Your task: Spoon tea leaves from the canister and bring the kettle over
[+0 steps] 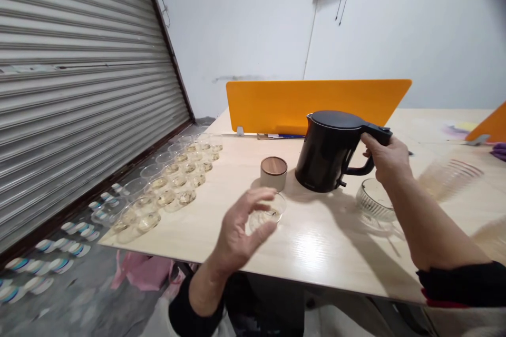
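My right hand (386, 159) is wrapped round the handle of a black electric kettle (330, 150), which is at the middle of the pale wooden table (316, 253). My left hand (241, 231) hovers with fingers curved and apart around a small clear glass cup (269, 212) that sits on the table, close to it; whether it touches the cup is unclear. A small beige canister with a wooden lid (273, 172) stands just behind the cup, left of the kettle.
Several clear glass cups with pale liquid (174, 181) stand in rows along the table's left edge. A ribbed glass vessel (375, 201) sits right of the kettle. An orange divider (316, 102) stands behind. A metal roller shutter (79, 89) fills the left; striped lids (51, 258) lie on the floor.
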`<state>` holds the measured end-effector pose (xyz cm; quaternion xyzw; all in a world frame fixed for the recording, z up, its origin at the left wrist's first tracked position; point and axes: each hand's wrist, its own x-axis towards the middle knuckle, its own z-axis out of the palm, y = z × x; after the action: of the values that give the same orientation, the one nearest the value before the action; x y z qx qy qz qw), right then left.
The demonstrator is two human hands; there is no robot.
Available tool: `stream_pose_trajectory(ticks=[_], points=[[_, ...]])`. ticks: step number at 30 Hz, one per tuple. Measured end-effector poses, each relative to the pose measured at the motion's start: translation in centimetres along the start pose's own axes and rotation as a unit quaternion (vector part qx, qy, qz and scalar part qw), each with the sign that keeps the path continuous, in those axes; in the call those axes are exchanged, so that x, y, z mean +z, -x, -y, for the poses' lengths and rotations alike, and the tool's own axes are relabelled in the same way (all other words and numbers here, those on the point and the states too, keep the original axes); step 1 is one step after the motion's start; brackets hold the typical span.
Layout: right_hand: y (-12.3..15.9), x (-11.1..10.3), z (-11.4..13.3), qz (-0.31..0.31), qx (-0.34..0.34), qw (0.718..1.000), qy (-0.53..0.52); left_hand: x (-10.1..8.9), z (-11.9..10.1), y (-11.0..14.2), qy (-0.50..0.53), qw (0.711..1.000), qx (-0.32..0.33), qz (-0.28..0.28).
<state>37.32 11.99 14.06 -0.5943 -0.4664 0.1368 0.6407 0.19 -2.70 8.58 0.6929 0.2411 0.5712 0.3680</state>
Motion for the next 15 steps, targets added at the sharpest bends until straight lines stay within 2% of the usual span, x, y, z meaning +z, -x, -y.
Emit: stream_pose_trajectory(ticks=[3,6,10,15], points=[[2.1,0.3,1.1,0.011,-0.007,0.999,-0.047,3.5,0.3,1.9,0.023,0.998,-0.020,0.051],[4.9,0.6,2.4,-0.014,-0.008,0.996,-0.092,6.7,2.1,2.7,0.050,0.990,-0.080,0.102],[8.7,0.0,4.1,-0.053,-0.010,0.995,-0.082,9.9,4.2,3.9,0.025,0.989,-0.118,0.086],[13.6,-3.0,6.0,-0.056,-0.020,0.997,-0.051,11.5,4.6,4.9,-0.117,0.987,-0.096,0.053]])
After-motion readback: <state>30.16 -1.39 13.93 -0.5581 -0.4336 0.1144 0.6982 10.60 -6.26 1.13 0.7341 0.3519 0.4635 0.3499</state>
